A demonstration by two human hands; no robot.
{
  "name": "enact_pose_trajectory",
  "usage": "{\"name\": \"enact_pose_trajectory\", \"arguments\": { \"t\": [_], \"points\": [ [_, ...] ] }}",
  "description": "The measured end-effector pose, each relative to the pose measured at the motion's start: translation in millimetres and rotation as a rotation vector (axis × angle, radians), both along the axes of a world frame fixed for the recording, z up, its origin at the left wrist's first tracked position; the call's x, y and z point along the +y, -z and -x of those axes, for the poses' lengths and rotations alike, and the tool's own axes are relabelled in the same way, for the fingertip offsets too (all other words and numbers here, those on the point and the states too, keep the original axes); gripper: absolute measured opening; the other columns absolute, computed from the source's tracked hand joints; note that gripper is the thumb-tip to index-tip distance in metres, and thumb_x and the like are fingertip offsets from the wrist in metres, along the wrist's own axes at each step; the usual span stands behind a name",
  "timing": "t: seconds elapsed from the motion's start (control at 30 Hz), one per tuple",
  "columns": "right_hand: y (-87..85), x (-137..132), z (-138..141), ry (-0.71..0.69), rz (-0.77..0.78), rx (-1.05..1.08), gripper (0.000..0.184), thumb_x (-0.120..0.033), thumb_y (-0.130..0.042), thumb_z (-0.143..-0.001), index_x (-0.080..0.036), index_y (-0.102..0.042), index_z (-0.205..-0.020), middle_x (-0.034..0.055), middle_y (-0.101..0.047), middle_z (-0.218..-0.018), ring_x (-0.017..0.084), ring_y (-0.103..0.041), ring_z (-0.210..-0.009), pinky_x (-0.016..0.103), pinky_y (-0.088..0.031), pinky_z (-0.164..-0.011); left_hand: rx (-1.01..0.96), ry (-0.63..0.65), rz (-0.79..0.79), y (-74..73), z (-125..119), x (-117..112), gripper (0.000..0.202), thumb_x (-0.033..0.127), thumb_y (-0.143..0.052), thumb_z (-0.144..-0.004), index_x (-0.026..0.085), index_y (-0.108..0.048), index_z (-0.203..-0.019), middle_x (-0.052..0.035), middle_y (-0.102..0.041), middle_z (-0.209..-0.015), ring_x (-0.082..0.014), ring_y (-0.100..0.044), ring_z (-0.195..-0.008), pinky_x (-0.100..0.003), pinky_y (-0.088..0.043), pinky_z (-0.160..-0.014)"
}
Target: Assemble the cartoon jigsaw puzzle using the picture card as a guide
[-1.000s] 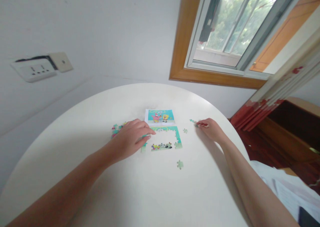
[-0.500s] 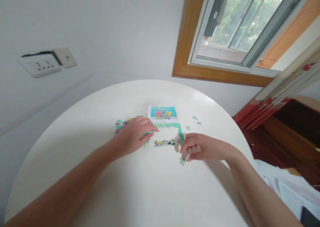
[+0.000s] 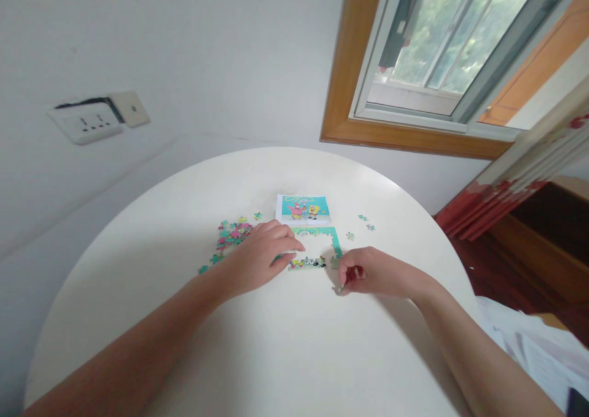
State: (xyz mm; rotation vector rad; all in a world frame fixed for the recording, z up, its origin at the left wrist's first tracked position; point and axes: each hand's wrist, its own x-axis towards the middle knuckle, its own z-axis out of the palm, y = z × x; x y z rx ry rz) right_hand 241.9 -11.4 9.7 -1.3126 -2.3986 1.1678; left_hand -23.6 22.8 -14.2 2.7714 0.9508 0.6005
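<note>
I have the right hand pinching a puzzle piece; the left hand, loosely spread, grips nothing, maybe steadying the puzzle border.

Home room, patterned curtain, wood-framed window, wall socket, round white table

No text legible; lettering on picture card too small
</note>
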Motion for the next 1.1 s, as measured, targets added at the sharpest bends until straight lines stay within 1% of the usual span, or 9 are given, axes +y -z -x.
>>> {"name": "enact_pose_trajectory", "arguments": {
  "t": [0.07, 0.17, 0.23, 0.3, 0.5, 0.63, 0.83, 0.97, 1.1],
  "points": [
    [4.9, 4.7, -0.5, 0.11, -0.025, 0.069, 0.005, -0.02, -0.062, -0.074, -0.018, -0.065, -0.077, -0.0028, -0.061, -0.068, 0.01, -0.053, -0.063, 0.02, -0.039, -0.059, -0.004, 0.029, 0.024, -0.2, -7.4, -6.4, 0.024, 0.017, -0.047, -0.089, 0.024, -0.065, -0.104, -0.0044, -0.06, -0.099, -0.0191, -0.05, -0.098, -0.035, -0.037, -0.09],
    [12.3, 11.8, 3.3, 0.274, -0.1, 0.135, 0.008, -0.023, -0.06, -0.074, -0.018, -0.065, -0.079, -0.002, -0.064, -0.07, 0.011, -0.055, -0.065, 0.02, -0.039, -0.06, 0.01, 0.05, 0.047, 0.4, -16.6, -14.5, 0.024, 0.017, -0.048, -0.088, 0.025, -0.064, -0.104, -0.0036, -0.059, -0.101, -0.0188, -0.049, -0.099, -0.035, -0.037, -0.09],
    [16.3, 14.7, 8.5, 0.341, -0.131, 0.124, 0.01, -0.023, -0.059, -0.075, -0.018, -0.066, -0.079, -0.0018, -0.065, -0.07, 0.011, -0.055, -0.064, 0.021, -0.039, -0.06, 0.024, 0.057, 0.048, 1.2, -20.2, -17.7, 0.025, 0.016, -0.049, -0.088, 0.026, -0.064, -0.105, -0.0035, -0.059, -0.103, -0.0194, -0.049, -0.1, -0.036, -0.037, -0.091],
    [19.2, 15.8, 14.2, 0.372, -0.171, 0.083, 0.011, -0.024, -0.058, -0.076, -0.018, -0.068, -0.077, -0.0016, -0.065, -0.069, 0.011, -0.054, -0.063, 0.021, -0.038, -0.06, 0.03, 0.064, 0.042, 2.0, -21.8, -19.1, 0.026, 0.016, -0.048, -0.088, 0.026, -0.064, -0.107, -0.0039, -0.059, -0.105, -0.02, -0.048, -0.102, -0.037, -0.036, -0.092],
    [23.8, 14.6, 22.9, 0.39, -0.283, -0.037, 0.014, -0.028, -0.059, -0.077, -0.021, -0.071, -0.074, 0.0004, -0.067, -0.069, 0.013, -0.055, -0.067, 0.023, -0.038, -0.062, 0.044, 0.071, 0.05, 3.4, -22.3, -19.2, 0.027, 0.016, -0.048, -0.088, 0.028, -0.064, -0.107, -0.0026, -0.061, -0.106, -0.0197, -0.048, -0.103, -0.038, -0.036, -0.091],
    [26.0, 14.8, 22.9, 0.399, -0.301, -0.068, 0.014, -0.028, -0.058, -0.077, -0.022, -0.071, -0.075, 0.0003, -0.068, -0.071, 0.013, -0.056, -0.065, 0.024, -0.038, -0.063, 0.04, 0.071, 0.041, 4.0, -22.8, -19.3, 0.026, 0.017, -0.048, -0.088, 0.027, -0.065, -0.105, -0.0029, -0.061, -0.104, -0.0197, -0.049, -0.101, -0.037, -0.036, -0.09],
    [26.6, 14.9, 23.2, 0.403, -0.285, -0.094, 0.014, -0.03, -0.059, -0.076, -0.022, -0.07, -0.073, -0.0002, -0.068, -0.071, 0.013, -0.054, -0.063, 0.023, -0.036, -0.059, 0.036, 0.088, 0.049, 4.7, -23.2, -19.2, 0.027, 0.018, -0.047, -0.089, 0.027, -0.064, -0.107, -0.0032, -0.062, -0.104, -0.0195, -0.05, -0.099, -0.037, -0.036, -0.089],
    [27.3, 16.3, 23.4, 0.391, -0.351, -0.134, 0.016, -0.033, -0.061, -0.075, -0.021, -0.07, -0.07, 0.0018, -0.067, -0.076, 0.014, -0.054, -0.067, 0.024, -0.037, -0.06, 0.041, 0.092, 0.072, 4.5, -22.7, -19.2, 0.028, 0.017, -0.047, -0.089, 0.028, -0.063, -0.108, -0.0026, -0.061, -0.106, -0.0196, -0.05, -0.1, -0.037, -0.035, -0.09],
    [21.7, 17.1, 16.7, 0.364, -0.401, -0.174, 0.019, -0.03, -0.056, -0.081, -0.022, -0.073, -0.078, 0.0035, -0.067, -0.081, 0.014, -0.055, -0.07, 0.024, -0.038, -0.064, 0.032, 0.096, 0.07, 5.6, -22.5, -18.8, 0.027, 0.018, -0.049, -0.088, 0.028, -0.062, -0.109, -0.0021, -0.061, -0.106, -0.019, -0.05, -0.101, -0.037, -0.035, -0.092]
  ]
}}
